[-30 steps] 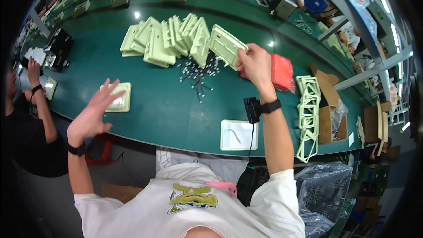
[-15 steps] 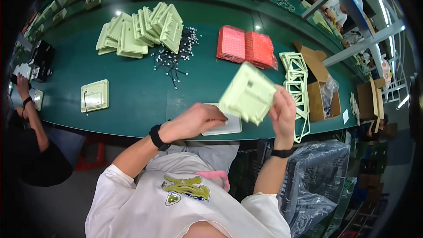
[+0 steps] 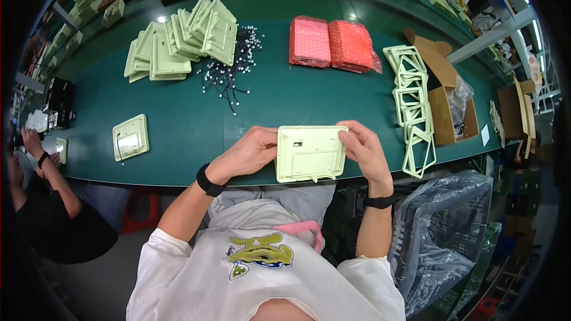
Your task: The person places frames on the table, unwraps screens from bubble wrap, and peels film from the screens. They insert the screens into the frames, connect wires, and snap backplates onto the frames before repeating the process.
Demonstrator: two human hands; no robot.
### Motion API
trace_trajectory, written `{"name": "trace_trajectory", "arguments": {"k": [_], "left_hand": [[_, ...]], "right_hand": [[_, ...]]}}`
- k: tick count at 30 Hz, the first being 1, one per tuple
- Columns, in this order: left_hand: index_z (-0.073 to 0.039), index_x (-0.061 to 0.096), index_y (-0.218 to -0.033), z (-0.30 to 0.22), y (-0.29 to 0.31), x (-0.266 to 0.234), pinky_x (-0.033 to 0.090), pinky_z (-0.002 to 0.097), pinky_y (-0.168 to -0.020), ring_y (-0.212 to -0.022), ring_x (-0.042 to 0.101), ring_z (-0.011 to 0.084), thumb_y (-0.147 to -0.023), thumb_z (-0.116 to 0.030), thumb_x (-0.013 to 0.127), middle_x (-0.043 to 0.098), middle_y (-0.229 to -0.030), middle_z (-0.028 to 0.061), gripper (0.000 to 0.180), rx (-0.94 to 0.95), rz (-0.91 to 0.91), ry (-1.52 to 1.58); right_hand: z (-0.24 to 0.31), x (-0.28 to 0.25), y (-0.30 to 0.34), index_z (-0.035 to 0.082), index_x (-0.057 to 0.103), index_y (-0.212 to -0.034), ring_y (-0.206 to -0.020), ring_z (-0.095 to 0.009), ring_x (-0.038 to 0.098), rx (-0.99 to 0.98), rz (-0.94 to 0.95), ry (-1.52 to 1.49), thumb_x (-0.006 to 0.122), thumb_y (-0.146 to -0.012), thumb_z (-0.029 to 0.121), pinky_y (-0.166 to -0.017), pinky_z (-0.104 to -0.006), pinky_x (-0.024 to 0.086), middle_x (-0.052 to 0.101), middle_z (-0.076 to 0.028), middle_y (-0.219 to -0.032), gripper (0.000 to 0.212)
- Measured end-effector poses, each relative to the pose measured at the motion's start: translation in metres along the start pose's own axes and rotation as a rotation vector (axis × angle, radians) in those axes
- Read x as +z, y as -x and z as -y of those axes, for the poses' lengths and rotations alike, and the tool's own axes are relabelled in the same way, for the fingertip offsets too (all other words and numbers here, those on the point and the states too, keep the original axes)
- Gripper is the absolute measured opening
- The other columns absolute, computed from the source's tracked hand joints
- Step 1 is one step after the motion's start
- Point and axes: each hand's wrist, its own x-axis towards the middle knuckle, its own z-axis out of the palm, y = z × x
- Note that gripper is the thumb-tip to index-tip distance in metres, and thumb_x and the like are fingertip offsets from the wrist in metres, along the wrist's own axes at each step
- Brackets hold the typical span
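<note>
Both my hands hold a pale green square plastic panel [image 3: 310, 153] flat over the near edge of the green table [image 3: 267, 101]. My left hand [image 3: 250, 150] grips its left side and my right hand [image 3: 361, 147] grips its right side. A single matching panel [image 3: 130, 137] lies on the table to my left. A leaning stack of the same panels [image 3: 181, 38] stands at the far left, with a tangle of small black and white wired parts [image 3: 232, 71] beside it.
Two pink bubble-wrap packs [image 3: 332, 44] lie at the far middle. Pale green frames [image 3: 411, 107] are piled at the right next to an open cardboard box [image 3: 449, 104]. A plastic-lined bin [image 3: 443, 235] stands right of me. Another person's arm [image 3: 50, 172] works at the left.
The panel came down from a tilted, raised position to lie flat at the table edge. My left hand moved onto its left side, so both hands now grip it.
</note>
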Motion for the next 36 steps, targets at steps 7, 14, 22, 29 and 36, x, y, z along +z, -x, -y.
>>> {"name": "trace_trajectory", "arguments": {"k": [7,14,22,29,36], "left_hand": [[0.002,0.062,-0.144,0.006,0.014,-0.017,0.058,0.0389,-0.089,-0.104,0.069,0.0246,-0.095,-0.006,0.075,0.063,-0.143,0.0181,0.051,-0.108,-0.157,-0.286],[0.002,0.045,-0.153,-0.002,0.041,0.032,0.048,0.0474,-0.114,-0.133,0.052,0.0381,-0.075,-0.016,0.093,0.043,-0.161,0.0195,0.093,0.021,-0.095,-0.700],[0.001,0.053,-0.146,0.001,0.034,0.036,0.049,0.0468,-0.111,-0.127,0.055,0.0384,-0.071,-0.018,0.096,0.048,-0.158,0.0181,0.089,0.013,-0.115,-0.719],[0.000,0.056,-0.143,0.001,0.033,0.033,0.049,0.0465,-0.110,-0.126,0.056,0.0371,-0.068,-0.019,0.098,0.049,-0.161,0.0155,0.089,-0.013,-0.114,-0.718],[0.001,0.056,-0.143,0.006,0.058,0.018,0.048,0.0463,-0.114,-0.132,0.055,0.0387,-0.070,-0.021,0.098,0.053,-0.159,0.0163,0.087,0.009,-0.220,-0.643]], "right_hand": [[-0.037,-0.007,-0.025,0.000,0.069,-0.128,-0.066,-0.001,0.043,-0.018,0.001,0.240,0.066,-0.110,0.020,-0.057,-0.0234,0.035,0.058,0.008,-0.079,0.027],[-0.014,0.011,-0.023,0.002,0.070,-0.134,-0.082,-0.013,0.062,-0.020,-0.044,0.677,0.075,-0.102,0.020,-0.076,-0.0303,0.051,0.070,-0.007,-0.115,0.037],[-0.006,0.008,0.006,0.012,0.062,-0.147,-0.149,-0.032,0.051,-0.358,0.220,1.031,0.091,-0.075,0.009,-0.120,-0.0432,0.045,0.048,-0.013,-0.166,0.077],[-0.007,0.005,0.000,0.014,0.061,-0.146,-0.155,-0.033,0.043,-0.235,0.279,1.128,0.094,-0.067,0.007,-0.126,-0.0460,0.039,0.047,-0.007,-0.169,0.086],[-0.003,0.021,-0.003,0.009,0.061,-0.141,-0.146,-0.038,0.050,-0.342,0.337,1.223,0.096,-0.065,0.012,-0.119,-0.0486,0.043,0.053,-0.014,-0.159,0.084]]}}
